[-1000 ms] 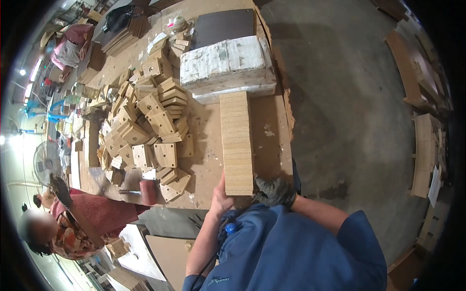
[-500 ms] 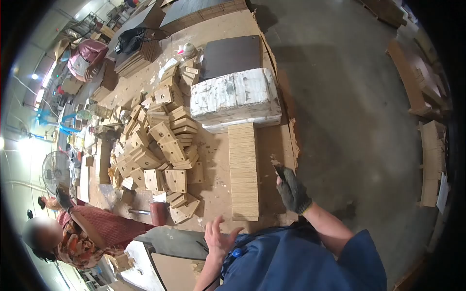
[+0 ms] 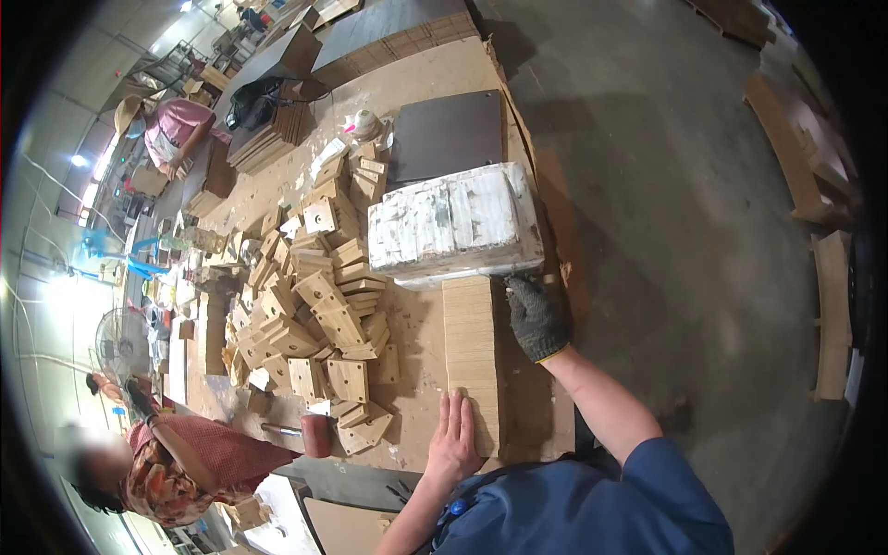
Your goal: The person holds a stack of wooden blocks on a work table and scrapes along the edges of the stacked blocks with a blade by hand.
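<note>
A long row of tightly packed wooden pieces [image 3: 472, 356] lies on the table in front of me, its far end against a white wrapped block [image 3: 444, 227]. My left hand [image 3: 455, 442], bare, rests with its fingers stretched flat on the near end of the row. My right hand [image 3: 538, 319], in a dark knitted glove, is beside the far right end of the row, close to the block. Its fingers are bent together; whatever they hold is hidden.
A heap of drilled wooden blocks [image 3: 314, 314] covers the table's left side. Near it lies a mallet with a reddish head [image 3: 315, 436]. A dark panel [image 3: 446, 137] sits behind the white block. One co-worker [image 3: 190, 453] stands at left, another [image 3: 176, 134] farther back.
My left hand has come down flat onto the near end of the row. My right hand has moved away from me and leftward, up to the row's far end. The view has shifted slightly.
</note>
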{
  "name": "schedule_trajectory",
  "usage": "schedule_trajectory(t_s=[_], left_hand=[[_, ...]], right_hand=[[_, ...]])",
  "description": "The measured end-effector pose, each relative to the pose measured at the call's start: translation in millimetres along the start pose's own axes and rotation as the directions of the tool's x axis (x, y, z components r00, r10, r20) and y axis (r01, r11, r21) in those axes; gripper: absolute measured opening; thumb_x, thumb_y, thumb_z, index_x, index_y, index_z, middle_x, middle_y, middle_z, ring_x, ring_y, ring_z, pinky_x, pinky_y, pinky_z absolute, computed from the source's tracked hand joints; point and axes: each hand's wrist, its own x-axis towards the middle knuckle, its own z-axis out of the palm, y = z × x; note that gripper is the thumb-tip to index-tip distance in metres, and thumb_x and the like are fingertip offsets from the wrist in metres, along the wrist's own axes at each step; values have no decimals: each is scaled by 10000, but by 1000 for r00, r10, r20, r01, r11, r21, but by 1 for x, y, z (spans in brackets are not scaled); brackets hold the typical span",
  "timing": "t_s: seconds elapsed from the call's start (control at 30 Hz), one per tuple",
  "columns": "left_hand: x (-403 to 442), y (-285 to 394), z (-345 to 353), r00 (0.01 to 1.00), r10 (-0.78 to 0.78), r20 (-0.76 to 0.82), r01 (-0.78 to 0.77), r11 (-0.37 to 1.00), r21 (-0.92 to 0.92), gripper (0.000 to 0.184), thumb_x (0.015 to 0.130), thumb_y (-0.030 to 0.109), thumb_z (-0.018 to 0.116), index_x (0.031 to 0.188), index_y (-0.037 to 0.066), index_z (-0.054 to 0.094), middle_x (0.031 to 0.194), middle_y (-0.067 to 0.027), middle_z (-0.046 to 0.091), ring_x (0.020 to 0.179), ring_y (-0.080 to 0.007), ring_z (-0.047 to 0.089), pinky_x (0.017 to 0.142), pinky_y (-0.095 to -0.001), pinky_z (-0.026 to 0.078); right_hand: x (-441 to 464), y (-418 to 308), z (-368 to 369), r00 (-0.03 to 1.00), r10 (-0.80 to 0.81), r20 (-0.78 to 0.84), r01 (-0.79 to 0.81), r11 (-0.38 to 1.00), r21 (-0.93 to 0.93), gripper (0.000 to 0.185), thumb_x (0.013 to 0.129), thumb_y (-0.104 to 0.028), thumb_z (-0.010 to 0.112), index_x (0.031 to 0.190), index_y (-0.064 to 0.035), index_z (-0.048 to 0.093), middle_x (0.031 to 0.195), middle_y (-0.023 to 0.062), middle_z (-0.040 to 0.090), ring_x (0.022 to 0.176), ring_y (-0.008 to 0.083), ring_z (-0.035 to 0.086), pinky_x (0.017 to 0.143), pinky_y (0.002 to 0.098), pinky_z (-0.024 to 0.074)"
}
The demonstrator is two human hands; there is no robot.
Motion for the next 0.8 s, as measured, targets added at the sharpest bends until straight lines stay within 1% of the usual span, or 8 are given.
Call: schedule_trajectory(t_s=[0.1,0.2,0.3,0.4,0.5,0.6,0.7,0.8], left_hand=[[2,2,-2,1000,-6,0,6,1000,-22,751,636,83,657,1282,-138,344,1357,-340,333,1267,-506,327,1024,-493,366],[0,-5,5,999,23,-30,-25,999,-36,813,589,110,704,1271,-152,346,1353,-363,322,1260,-503,342,1040,-502,345],[2,-7,4,997,48,-63,-50,998,-42,734,623,121,674,1248,-141,391,1340,-348,352,1213,-513,398,980,-492,416],[3,-8,3,996,46,-79,-54,993,-105,771,607,169,702,1242,-143,397,1340,-352,349,1194,-515,417,973,-491,423],[3,-8,5,995,39,-91,-51,990,-133,818,591,216,728,1245,-144,394,1335,-357,351,1186,-516,426,970,-491,426],[1,-12,10,995,43,-88,-54,992,-118,823,605,242,737,1248,-141,394,1331,-360,351,1184,-516,428,969,-492,427],[3,-8,7,997,18,-75,-31,985,-172,866,577,190,749,1270,-156,361,1340,-377,327,1248,-478,380,1010,-477,392],[3,-9,7,997,26,-69,-37,984,-174,845,594,185,738,1266,-162,359,1342,-382,317,1253,-476,374,1009,-478,395]], right_hand=[[-2,4,11,994,78,73,-84,994,74,190,827,-76,569,1000,-84,647,975,139,649,908,310,615,778,386,495],[-11,15,34,995,100,25,-103,985,142,182,841,-82,566,1004,-77,645,995,143,644,939,307,612,796,380,495],[-14,17,43,994,101,39,-105,984,147,179,847,-75,565,1009,-66,641,994,149,641,935,308,609,796,378,492],[-6,11,40,999,39,15,-41,978,205,183,844,-60,570,1012,-61,642,980,149,642,923,307,609,795,369,491],[-10,12,42,998,67,10,-67,981,183,164,837,-61,585,986,-53,653,966,152,642,896,311,610,792,365,490],[-14,9,46,991,128,-43,-121,984,130,134,828,-65,599,942,-43,664,949,157,644,883,316,613,787,366,493],[-15,9,52,977,202,-68,-185,962,203,117,817,-66,610,916,-38,668,928,157,648,871,314,617,781,369,496],[-12,8,53,974,221,-45,-202,945,256,116,810,-50,611,909,-44,671,916,152,654,866,309,621,774,370,499]])
